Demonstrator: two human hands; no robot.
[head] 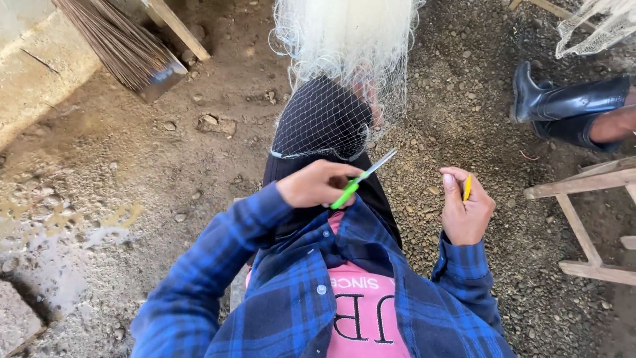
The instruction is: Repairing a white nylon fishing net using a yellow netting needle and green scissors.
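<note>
Net (344, 40) and broom (122, 43) cut off at top edge.

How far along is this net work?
Hard to tell what is finished. The white fishing net lies draped over the knee. In hand: left hand holds green-handled scissors, right hand a yellow netting needle. Neither touches the net, so the mesh work looks still ahead.

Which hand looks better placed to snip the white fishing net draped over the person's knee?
Probably the left hand: it holds the green-handled scissors, blades pointing at the white mesh fishing net. The right hand sits farther off, holding a small yellow tool.
</note>
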